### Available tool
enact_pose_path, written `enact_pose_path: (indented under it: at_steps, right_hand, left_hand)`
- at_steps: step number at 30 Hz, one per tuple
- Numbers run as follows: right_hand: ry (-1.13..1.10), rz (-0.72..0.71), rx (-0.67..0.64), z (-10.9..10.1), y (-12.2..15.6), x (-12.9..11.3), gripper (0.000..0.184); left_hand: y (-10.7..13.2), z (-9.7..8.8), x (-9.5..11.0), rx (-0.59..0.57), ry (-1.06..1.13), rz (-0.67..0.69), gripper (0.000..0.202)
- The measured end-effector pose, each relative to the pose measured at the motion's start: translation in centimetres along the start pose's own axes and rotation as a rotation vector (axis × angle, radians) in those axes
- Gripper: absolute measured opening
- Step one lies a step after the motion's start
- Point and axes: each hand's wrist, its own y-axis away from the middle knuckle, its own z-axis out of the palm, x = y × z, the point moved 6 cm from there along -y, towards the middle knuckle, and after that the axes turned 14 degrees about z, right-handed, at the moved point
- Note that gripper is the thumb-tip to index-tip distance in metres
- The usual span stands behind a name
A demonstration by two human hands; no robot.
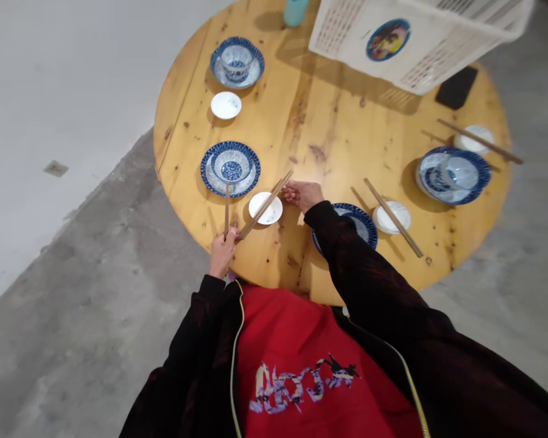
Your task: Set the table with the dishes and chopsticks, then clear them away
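My left hand (222,252) is at the near edge of the round wooden table (329,121), closed on the lower ends of wooden chopsticks (256,210). One stick points up toward a blue patterned plate with a bowl (231,168). The others slant right across a small white dish (265,208). My right hand (302,194) pinches the far tips of the slanted chopsticks just right of that dish. A blue plate (363,222) lies partly under my right sleeve.
Further place settings stand around the table: a blue plate with bowl (237,62), a white dish (225,105), a white dish with chopsticks (393,217), another blue plate set (453,174). A white plastic basket (415,36) and a black phone (456,87) sit at the far side.
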Motion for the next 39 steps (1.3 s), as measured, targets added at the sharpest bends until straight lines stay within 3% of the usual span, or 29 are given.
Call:
enact_pose_path:
  at_steps: [6, 11, 14, 17, 22, 26, 29, 34, 37, 39]
  right_hand:
    - [-0.028, -0.092, 0.146, -2.5, 1.8, 0.4, 0.019]
    - [-0.018, -0.177, 0.142, -3.6, 4.2, 1.3, 0.005]
    - [0.024, -0.212, 0.111, -3.3, 5.9, 2.3, 0.009]
    - [0.057, -0.226, 0.087, -2.7, 7.4, 3.6, 0.014]
    - [0.127, -0.256, 0.049, -2.0, 9.8, 5.8, 0.017]
    - [0.214, -0.302, -0.002, -0.6, 11.8, 6.2, 0.015]
    - [0.265, -0.354, -0.084, 1.8, 14.0, 4.9, 0.014]
    - [0.334, -0.434, -0.286, 6.0, 18.2, 2.0, 0.014]
    - [0.394, -0.434, -0.31, 6.4, 19.5, 1.2, 0.015]
    - [0.447, -0.455, -0.266, 5.6, 20.0, 1.0, 0.016]
  left_hand:
    - [0.7, -1.8, -0.6, 0.045, -0.011, 0.038, 0.034]
    - [1.0, -1.4, -0.9, 0.011, -0.1, 0.125, 0.033]
    - [1.1, -0.4, -0.7, -0.028, -0.11, 0.127, 0.03]
    - [1.1, -0.1, 0.2, 0.003, -0.1, 0.139, 0.03]
    - [1.4, -1.9, 2.2, 0.124, -0.081, 0.127, 0.039]
    - [2.2, -3.0, 4.5, 0.113, -0.054, 0.18, 0.044]
    - [3.3, -2.1, 6.1, -0.007, 0.013, 0.222, 0.049]
    - [5.7, 2.1, 7.3, -0.421, 0.158, 0.219, 0.057]
    - [6.4, 4.7, 7.0, -0.634, 0.196, 0.168, 0.06]
    - [6.2, 5.9, 6.9, -0.711, 0.17, 0.178, 0.062]
